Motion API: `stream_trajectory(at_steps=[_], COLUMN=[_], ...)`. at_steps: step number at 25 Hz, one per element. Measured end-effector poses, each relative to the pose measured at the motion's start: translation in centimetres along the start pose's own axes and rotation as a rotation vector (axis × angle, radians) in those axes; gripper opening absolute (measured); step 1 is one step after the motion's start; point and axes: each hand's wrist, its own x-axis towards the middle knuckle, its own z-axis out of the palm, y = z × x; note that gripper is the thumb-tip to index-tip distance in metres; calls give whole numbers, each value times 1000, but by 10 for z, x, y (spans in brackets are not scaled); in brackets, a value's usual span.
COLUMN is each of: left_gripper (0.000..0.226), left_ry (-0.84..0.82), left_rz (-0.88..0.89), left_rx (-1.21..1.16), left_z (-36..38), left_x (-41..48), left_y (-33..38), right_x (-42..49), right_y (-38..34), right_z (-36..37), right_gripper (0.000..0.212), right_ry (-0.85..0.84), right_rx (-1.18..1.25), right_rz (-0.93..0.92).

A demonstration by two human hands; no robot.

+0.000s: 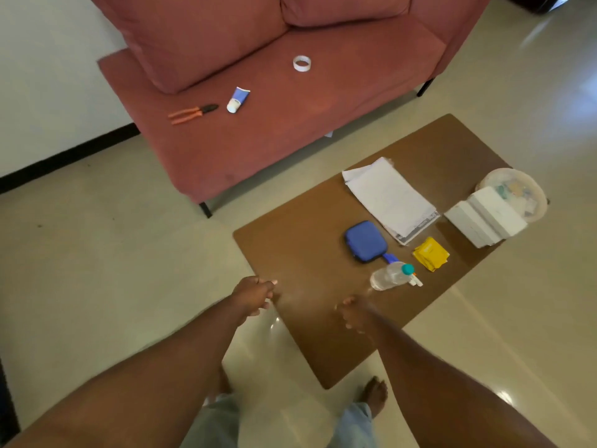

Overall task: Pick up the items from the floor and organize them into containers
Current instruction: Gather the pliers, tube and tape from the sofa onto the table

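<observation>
1. The left grip (255, 295), the person's left hand, is over the near left edge of the brown bench (290, 247). Its fingers are loosely bent and nothing is inside them. I cannot tell if it touches the edge.
2. The right grip (353, 313) is above the near part of the bench, just beside a clear plastic bottle (389, 275). It is blurred, so I cannot tell if the fingers are apart or together.
3. The bottle lies on its side on the bench, with its teal cap pointing away from the right grip. A small white and orange thing lies at the cap; it is too small to name.
4. A blue zip pouch (366, 241) lies just behind the bottle, and a yellow packet (430, 253) is to the right of it.
5. A stack of white papers (391, 197) lies behind the pouch, in the middle of the bench.
6. At the far right end of the bench stand white boxes (486, 216). They touch a round clear container (523, 189) with small things inside.
7. On the seat of the pink sofa (290, 134) lie orange-handled pliers (193, 113), a blue and white tube (238, 99) near them, and a white tape ring (302, 63) well apart.
8. One bare foot (374, 394) stands on the pale floor (113, 253) at the near corner of the bench.
</observation>
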Motion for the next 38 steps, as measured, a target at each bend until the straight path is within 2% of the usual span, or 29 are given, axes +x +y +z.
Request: stream_trajectory(at_steps=[4,7,10,14,17,20,25,30,38], left_gripper=[22,21,16,16,16,17,19,20,20], left_ry=[16,30,47,55,56,58,95,88,-33], left_rz=[-15,25,74,32,4,3,20,124,71], left_rx=[-6,-34,-106,-135,-110,-86,-8,21,88], left_z=[-123,-191,-235,-267,-285,-304,-330,-350,-414], left_x=[-1,-2,-5,-3,15,44,104,158,266], left_y=[-5,4,14,15,29,65,161,261,348], right_x=[-43,-52,-47,-36,-15,23,88,146,211], right_y=[-123,-194,-233,-265,-289,-324,-402,-468,-577], right_z=[68,95,114,124,117,102,52,1,-29], right_gripper=[35,21,17,11,7,13,17,15,16], right_ry=[24,22,51,72,59,45,67,127,153], right_rx=[40,72,55,5,-7,30,129,120,139], right_rz=[-102,-169,-192,-206,-191,-169,-161,-146,-70])
